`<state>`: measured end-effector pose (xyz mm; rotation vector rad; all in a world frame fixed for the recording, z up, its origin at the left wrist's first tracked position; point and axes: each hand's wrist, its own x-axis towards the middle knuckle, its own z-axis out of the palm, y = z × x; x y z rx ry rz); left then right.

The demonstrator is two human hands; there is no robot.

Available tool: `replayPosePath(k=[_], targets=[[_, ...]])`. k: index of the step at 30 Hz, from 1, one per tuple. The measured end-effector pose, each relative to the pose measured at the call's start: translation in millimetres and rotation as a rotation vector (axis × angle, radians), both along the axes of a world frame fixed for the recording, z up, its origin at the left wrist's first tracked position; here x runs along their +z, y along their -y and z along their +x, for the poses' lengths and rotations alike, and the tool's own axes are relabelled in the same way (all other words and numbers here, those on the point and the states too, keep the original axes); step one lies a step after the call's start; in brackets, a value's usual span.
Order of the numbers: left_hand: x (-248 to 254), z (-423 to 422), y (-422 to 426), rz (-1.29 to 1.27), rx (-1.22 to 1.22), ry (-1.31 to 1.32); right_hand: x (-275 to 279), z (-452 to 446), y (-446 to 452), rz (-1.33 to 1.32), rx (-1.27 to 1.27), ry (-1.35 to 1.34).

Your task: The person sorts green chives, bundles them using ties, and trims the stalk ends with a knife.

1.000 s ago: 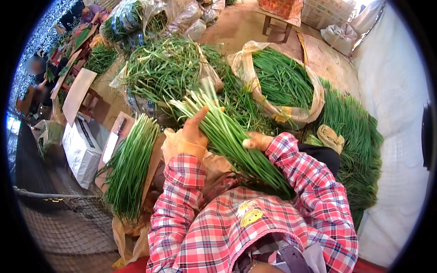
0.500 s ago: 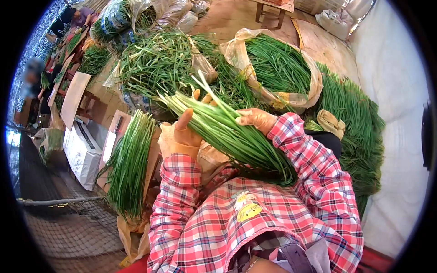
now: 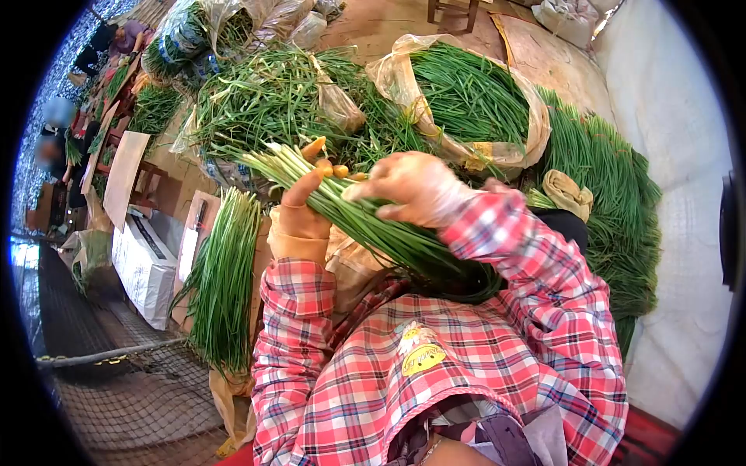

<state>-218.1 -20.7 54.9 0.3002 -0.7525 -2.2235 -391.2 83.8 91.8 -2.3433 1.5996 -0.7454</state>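
A bundle of long green stalks with pale ends lies slanted across my front, pale ends at the upper left. My left hand is wrapped round it near those ends, thumb on the near side and fingertips showing beyond. Over the middle of the bundle is my right hand, slightly blurred, fingers bent against the stalks; whether it pinches any stalk is unclear. To the left, a second bundle rests on a board. Behind my hands lies a loose heap of stalks.
An open plastic bag of greens stands beyond my right hand. Stacked greens line the white sheet at the right. A knife, a white box and netting are at the left. People sit at the far upper left.
My right hand has moved up and left over the bundle, away from the few stalks it held raised. The bundle and my left hand have shifted slightly left and up in view.
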Motion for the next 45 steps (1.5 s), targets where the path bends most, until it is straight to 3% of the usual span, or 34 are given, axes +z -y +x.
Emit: replayPosePath(k=[2,3,5,6,8,11,12,13,14,15,16,17,20,23,25,27,29,30,33,34,35,36,38,39,40,41,42,45], targets=[[19.2,1.3,5.5,-0.083,0.111,0.13,-4.9,13.3,10.0,-0.055,-0.06,-0.251],[27.3,8.0,13.0,-0.137,0.168,0.165,-9.1,12.4,11.3,-0.057,-0.063,-0.246],[51.3,28.7,28.6,-0.229,0.303,0.117,-19.5,11.7,16.9,0.293,-0.103,-0.489],[62.5,42.7,38.1,-0.254,0.381,0.084,-69.3,-0.9,21.2,0.605,-0.134,-0.625],[76.4,71.7,58.5,-0.33,0.457,-0.012,-116.9,-31.0,12.0,0.901,-0.166,-0.748],[83.6,91.6,78.4,-0.438,0.43,-0.096,-105.2,-62.5,-6.8,1.045,-0.282,-0.595],[85.2,91.5,79.1,-0.438,0.47,-0.09,-59.5,-53.7,-6.6,0.935,-0.438,-0.325],[86.4,89.1,79.8,-0.438,0.508,-0.087,-45.3,-57.4,-7.8,0.855,-0.467,0.182],[87.5,84.8,80.7,-0.408,0.5,-0.095,-14.7,-53.5,-8.5,0.792,-0.379,0.434],[88.7,77.7,80.1,-0.408,0.491,-0.096,-29.0,-48.8,-6.0,0.475,-0.169,0.884],[90.6,68.1,77.7,-0.366,0.581,-0.016,-15.3,-36.6,-2.7,0.341,-0.017,1.04],[93.7,58.6,73.4,-0.325,0.673,0.065,-15.8,-32.1,1.9,0.375,0.02,0.967],[102.0,38.3,64.8,-0.282,0.685,0.159,-16.4,-15.5,5.4,0.574,-0.275,0.492],[108.8,17.9,58.7,-0.241,0.672,0.187,-34.9,-17.4,9.6,0.689,-0.426,0.511],[112.5,3.1,49.1,-0.323,0.676,0.176,-57.0,-19.9,16.7,0.549,-0.406,0.56],[117.5,-9.3,40.6,-0.349,0.644,0.153,-55.9,-19.2,26.1,0.68,-0.461,1.22],[121.5,-21.7,30.2,-0.518,0.629,0.274,-42.9,-15.1,32.9,0.659,-0.421,1.345],[121.8,-26.8,28.1,-0.623,0.629,0.338,-38.8,-10.2,39.0,0.642,-0.451,1.302],[119.5,-41.6,36.0,-0.619,0.628,0.322,-40.3,-1.1,51.3,0.605,-0.499,1.242],[122.2,-45.4,31.8,-0.777,0.626,0.397,-40.9,-0.4,49.7,0.572,-0.507,1.21],[120.4,-41.6,39.8,-0.779,0.624,0.397,-41.7,-0.1,48.8,0.538,-0.515,1.177],[117.4,-33.3,55.1,-1.029,0.702,0.601,-52.7,-4.4,47.9,0.466,-0.553,0.985],[127.0,-26.6,60.6,-1.373,0.824,0.875,-74.7,-21.5,40.0,0.517,-0.698,0.237],[133.1,-24.8,66.4,-1.377,0.829,0.868,-86.6,-32.7,38.8,0.823,-0.656,0.01],[140.0,-21.1,76.3,-1.109,0.791,0.659,-223.0,-44.0,46.5,0.873,-0.269,-0.914],[147.3,-20.3,82.7,-0.844,0.739,0.453,-200.5,-52.1,7.1,0.86,-0.238,-0.684],[160.9,-25.0,81.5,-0.561,0.765,0.301,-174.5,-54.4,-8.3,0.925,-0.147,-0.64],[158.6,-18.6,91.9,-0.676,0.739,0.348,-110.0,-64.0,-15.3,1.022,-0.148,-0.366]])
